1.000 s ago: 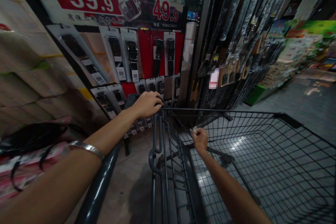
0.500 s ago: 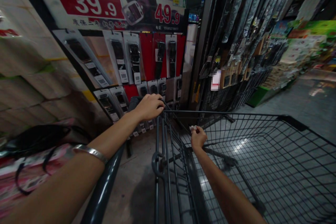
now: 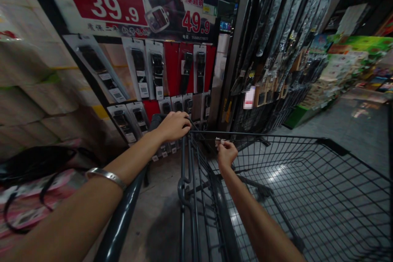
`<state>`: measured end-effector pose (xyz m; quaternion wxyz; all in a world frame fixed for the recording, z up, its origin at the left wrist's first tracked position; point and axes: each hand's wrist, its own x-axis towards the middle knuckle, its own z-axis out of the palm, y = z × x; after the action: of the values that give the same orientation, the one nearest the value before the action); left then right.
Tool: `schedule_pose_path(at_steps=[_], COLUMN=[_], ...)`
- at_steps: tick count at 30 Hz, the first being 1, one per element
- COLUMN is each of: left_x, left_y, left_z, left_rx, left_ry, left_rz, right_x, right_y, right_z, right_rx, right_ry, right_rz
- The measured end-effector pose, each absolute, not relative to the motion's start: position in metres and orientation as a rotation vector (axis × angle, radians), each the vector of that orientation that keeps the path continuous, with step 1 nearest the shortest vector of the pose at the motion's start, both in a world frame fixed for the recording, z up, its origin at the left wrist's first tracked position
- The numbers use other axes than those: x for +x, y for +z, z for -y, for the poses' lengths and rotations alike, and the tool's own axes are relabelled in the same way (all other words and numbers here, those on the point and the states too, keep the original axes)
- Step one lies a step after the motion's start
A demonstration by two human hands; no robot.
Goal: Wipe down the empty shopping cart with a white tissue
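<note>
My left hand (image 3: 175,126), with a silver bangle (image 3: 106,176) on its wrist, is curled over the far corner of the shopping cart (image 3: 258,134), where the handle bar meets the wire basket. Its fingertips bend down over the frame. Over the basket, close to the rim on the belt-rack side, my right hand (image 3: 226,154) is closed in a pinch. A small crumpled whitish scrap (image 3: 218,142) sticks out from its fingertips; what it is made of I cannot tell. Only floor shows through the basket's wire mesh.
A rack of packaged belts (image 3: 157,65) under a price sign (image 3: 123,8) stands ahead. Long plastic-wrapped belts (image 3: 279,16) hang to its right. Paper packs (image 3: 61,94) are stacked at left, above a pink bag (image 3: 33,196). A green-based display (image 3: 296,115) stands farther right.
My right hand has moved slightly up and left with the whitish scrap. The view has shifted a little; my left hand stays on the cart's corner.
</note>
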<state>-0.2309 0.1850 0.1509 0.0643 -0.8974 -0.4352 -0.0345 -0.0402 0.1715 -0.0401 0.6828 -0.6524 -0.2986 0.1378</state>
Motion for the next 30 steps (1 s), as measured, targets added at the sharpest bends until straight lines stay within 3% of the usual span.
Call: schedule_pose_path(at_steps=[7,18,30], left_x=[-0.229,-0.229,-0.231], left_y=[0.15,0.151,0.15], left_z=[-0.186,-0.187,-0.189], left_rx=[-2.718,-2.713,-2.733], left_ry=[-0.109,-0.082,-0.112], left_rz=[1.321,1.339,1.326], right_x=[-0.032,0.003,0.011], right_y=[-0.04,-0.115,-0.122], right_z=[-0.16,-0.143,-0.136], right_rx=[-1.418,-1.619,-1.563], right_ry=[0.284,0.226,0.102], right_rz=[0.859,0.987,1.228])
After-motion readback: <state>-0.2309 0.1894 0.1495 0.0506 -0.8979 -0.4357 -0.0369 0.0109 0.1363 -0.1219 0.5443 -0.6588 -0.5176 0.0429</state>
